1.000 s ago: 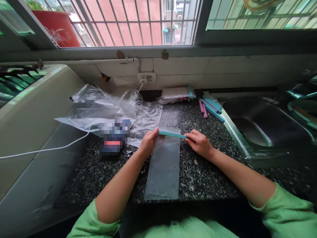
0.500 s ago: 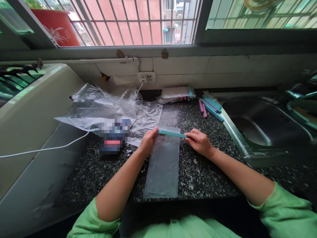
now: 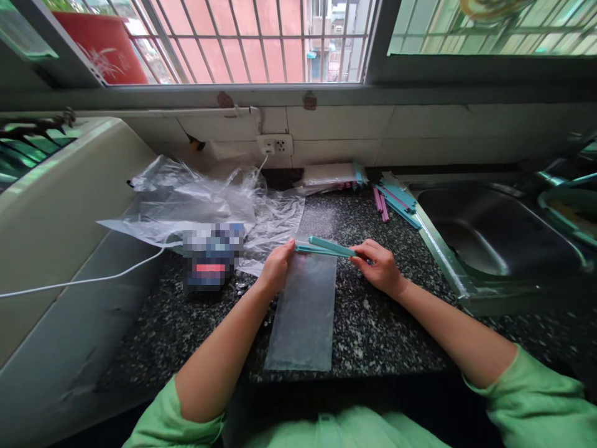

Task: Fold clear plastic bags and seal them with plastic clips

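One parted clip [image 3: 332, 246] is pinched at its ends by left hand [image 3: 277, 265] and right hand [image 3: 377, 267] across the bag [image 3: 302, 314], seemingly for steadiness.

On remote inspection through the head view, I find no legible text, label, number or sign.

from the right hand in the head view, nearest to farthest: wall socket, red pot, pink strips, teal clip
1. Teal clip: held by the right hand, stretching left.
2. Pink strips: on the counter, beyond the hand.
3. Wall socket: farther back, to the left.
4. Red pot: upper left of the view.
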`<state>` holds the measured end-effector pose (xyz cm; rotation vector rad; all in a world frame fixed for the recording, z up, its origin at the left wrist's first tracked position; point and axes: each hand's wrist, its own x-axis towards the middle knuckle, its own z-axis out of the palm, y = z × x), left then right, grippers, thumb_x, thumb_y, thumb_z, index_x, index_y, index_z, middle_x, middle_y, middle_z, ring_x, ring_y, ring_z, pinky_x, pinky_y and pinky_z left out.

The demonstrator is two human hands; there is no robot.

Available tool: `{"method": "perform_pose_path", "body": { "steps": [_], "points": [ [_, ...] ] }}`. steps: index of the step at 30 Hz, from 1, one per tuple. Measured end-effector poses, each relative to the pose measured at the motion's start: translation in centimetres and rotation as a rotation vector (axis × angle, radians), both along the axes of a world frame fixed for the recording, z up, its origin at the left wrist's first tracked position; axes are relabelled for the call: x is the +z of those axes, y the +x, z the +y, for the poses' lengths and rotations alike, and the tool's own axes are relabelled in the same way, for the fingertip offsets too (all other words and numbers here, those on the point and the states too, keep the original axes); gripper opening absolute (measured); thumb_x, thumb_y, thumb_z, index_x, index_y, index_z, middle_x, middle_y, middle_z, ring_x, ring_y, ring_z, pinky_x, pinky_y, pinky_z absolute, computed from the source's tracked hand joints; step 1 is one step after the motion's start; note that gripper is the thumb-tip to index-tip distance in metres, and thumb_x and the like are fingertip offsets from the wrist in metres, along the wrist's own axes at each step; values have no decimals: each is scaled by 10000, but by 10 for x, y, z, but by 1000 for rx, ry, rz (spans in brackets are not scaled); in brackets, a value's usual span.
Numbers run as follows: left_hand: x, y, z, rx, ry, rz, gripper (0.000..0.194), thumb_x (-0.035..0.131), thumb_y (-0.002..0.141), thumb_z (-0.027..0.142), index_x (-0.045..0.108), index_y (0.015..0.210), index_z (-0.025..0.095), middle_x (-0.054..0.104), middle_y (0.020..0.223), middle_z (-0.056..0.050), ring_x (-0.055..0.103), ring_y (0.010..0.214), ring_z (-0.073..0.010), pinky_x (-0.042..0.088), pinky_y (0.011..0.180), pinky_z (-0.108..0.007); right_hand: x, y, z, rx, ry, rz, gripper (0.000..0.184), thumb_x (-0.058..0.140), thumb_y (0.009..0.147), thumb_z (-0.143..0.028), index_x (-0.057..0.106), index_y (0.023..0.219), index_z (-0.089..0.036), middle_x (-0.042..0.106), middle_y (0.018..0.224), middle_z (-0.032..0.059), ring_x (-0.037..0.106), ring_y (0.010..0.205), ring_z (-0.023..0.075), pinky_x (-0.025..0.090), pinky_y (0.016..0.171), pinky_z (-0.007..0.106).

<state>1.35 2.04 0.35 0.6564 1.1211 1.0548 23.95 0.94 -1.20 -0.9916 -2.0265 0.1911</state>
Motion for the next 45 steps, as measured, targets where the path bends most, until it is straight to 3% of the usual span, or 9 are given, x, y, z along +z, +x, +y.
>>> {"method": "perform_pose_path", "body": {
  "steps": [9,15,26,34,45],
  "points": [
    [-6,-4,4,95,37,6,223,551,713,326,657,660,138,550,457,20,436,382,-90,334,387,-203,2,4,0,-59,30,28,113,508,833,-277,578,839,-189,530,649,5,497,555,113,435,518,231],
    [2,-5,4,100,32,54,289,527,729,343,630,561,132,490,385,21,404,330,-85,300,351,-202,4,6,-2,-80,12,82,108,511,824,-255,576,873,-183,614,761,43,566,576,123,482,553,252],
    [-3,-10,5,90,22,34,293,508,753,336,620,560,145,506,400,10,403,329,-88,298,361,-210,3,8,-5,-55,-212,276,148,551,793,-316,582,880,-199,608,747,39,596,615,147,515,551,274],
    [0,-10,6,131,0,44,288,470,774,302,591,563,148,510,406,19,410,327,-86,299,359,-204,9,6,-8,51,-364,421,203,590,768,-352,554,883,-189,595,682,2,600,554,117,518,525,245],
    [-5,-11,7,65,58,71,301,503,749,324,605,535,139,503,404,10,384,339,-77,262,362,-203,10,5,-6,-14,-248,268,174,597,764,-347,590,841,-192,639,714,28,585,571,124,502,497,237]
  ]
}}
